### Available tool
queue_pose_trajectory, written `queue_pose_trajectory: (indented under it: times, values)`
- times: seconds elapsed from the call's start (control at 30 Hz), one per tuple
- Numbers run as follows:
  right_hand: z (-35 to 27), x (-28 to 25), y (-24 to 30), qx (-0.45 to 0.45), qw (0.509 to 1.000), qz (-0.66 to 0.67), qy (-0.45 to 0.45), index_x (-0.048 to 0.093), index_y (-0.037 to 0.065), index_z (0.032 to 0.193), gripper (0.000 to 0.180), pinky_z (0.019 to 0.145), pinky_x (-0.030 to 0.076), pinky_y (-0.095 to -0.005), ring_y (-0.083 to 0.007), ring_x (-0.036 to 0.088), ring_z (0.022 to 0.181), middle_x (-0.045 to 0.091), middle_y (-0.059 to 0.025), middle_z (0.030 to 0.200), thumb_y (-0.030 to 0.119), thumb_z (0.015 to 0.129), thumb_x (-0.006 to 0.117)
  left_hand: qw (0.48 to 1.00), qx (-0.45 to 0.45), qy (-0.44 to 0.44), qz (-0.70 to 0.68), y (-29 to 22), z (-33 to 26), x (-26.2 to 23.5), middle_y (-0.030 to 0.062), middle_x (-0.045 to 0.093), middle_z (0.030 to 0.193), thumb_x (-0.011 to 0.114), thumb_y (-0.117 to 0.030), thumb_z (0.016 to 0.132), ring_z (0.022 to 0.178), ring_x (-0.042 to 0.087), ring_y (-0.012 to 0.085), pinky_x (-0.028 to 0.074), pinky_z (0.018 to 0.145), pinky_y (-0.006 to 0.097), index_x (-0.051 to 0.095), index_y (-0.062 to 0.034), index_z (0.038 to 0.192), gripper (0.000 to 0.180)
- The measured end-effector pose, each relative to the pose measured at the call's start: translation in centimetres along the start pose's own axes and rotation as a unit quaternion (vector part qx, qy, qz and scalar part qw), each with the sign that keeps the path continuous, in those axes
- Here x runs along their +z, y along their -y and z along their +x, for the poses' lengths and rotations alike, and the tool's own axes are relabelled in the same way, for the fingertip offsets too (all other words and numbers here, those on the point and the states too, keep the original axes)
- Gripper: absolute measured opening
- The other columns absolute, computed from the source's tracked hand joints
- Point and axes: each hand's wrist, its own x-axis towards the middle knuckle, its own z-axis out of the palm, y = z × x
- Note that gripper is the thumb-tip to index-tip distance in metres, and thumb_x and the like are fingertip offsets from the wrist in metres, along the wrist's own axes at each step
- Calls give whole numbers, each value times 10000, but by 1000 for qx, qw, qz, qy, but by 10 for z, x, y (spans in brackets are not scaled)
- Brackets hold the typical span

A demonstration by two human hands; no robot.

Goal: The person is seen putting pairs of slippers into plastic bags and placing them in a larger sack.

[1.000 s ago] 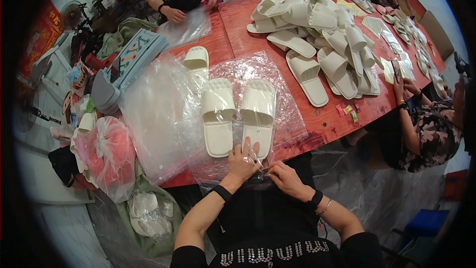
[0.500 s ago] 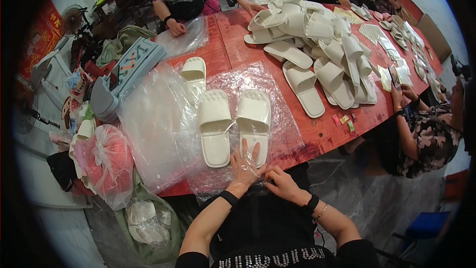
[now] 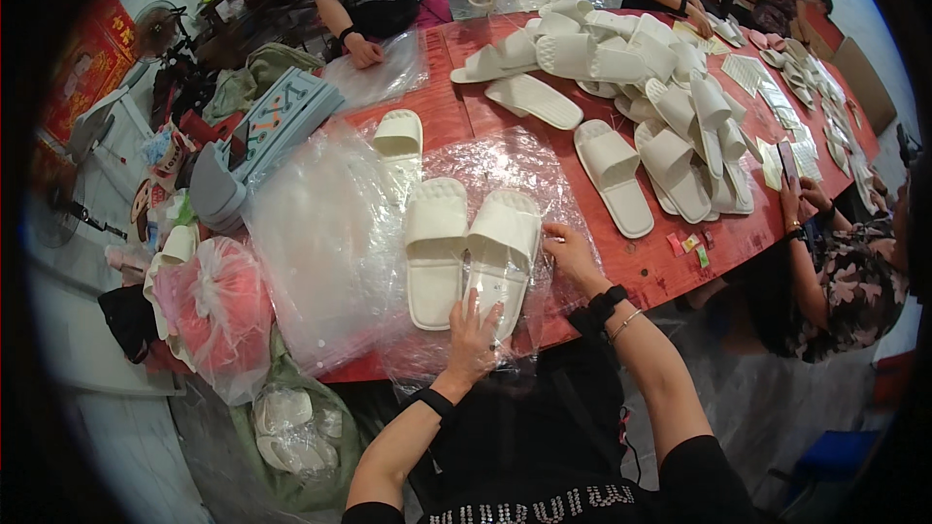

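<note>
Two cream slippers lie side by side at the table's near edge, the left slipper (image 3: 434, 303) upright and the right slipper (image 3: 503, 272) slightly tilted against it. Clear plastic bag film (image 3: 558, 175) spreads around and over them. My left hand (image 3: 473, 340) rests with fingers spread on the right slipper's heel end and the film there. At that slipper's right side, my right hand (image 3: 577, 257) has its fingers closed on the edge of the plastic bag. Another cream slipper (image 3: 400, 136) lies just behind the pair, partly under film.
A stack of clear plastic bags (image 3: 316, 233) covers the table's left part. Loose cream slippers (image 3: 621, 58) are heaped at the back right, near small coloured wrappers (image 3: 690, 245). A grey-blue case (image 3: 272, 131) stands far left. Co-workers sit around the red table (image 3: 641, 267).
My right hand has moved from the near edge up to the slippers' right side. The right slipper has tilted toward the left one. Across the table, a co-worker has lifted a slipper.
</note>
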Motion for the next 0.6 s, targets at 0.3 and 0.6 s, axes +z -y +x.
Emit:
queue_pose_trajectory:
  times: [0.3,0.6]
  values:
    - [-9,16,12,61,993,63,-76,536,-2,1167,381,477,425,-239,-90,523,569,602,-59,822,11,786,530,997,-66,0,36,-1,-5,12,323,298,1308,675,-240,659,1121,305,503,281,953,543,471,11,1190,622]
    - [-11,23,4,77,990,93,-74,517,-1,1193,398,459,413,-224,-76,500,565,555,-38,768,11,795,529,998,-43,-40,-15,-4,-8,10,331,271,1321,650,-222,675,1107,309,506,271,937,559,429,4,1232,640]
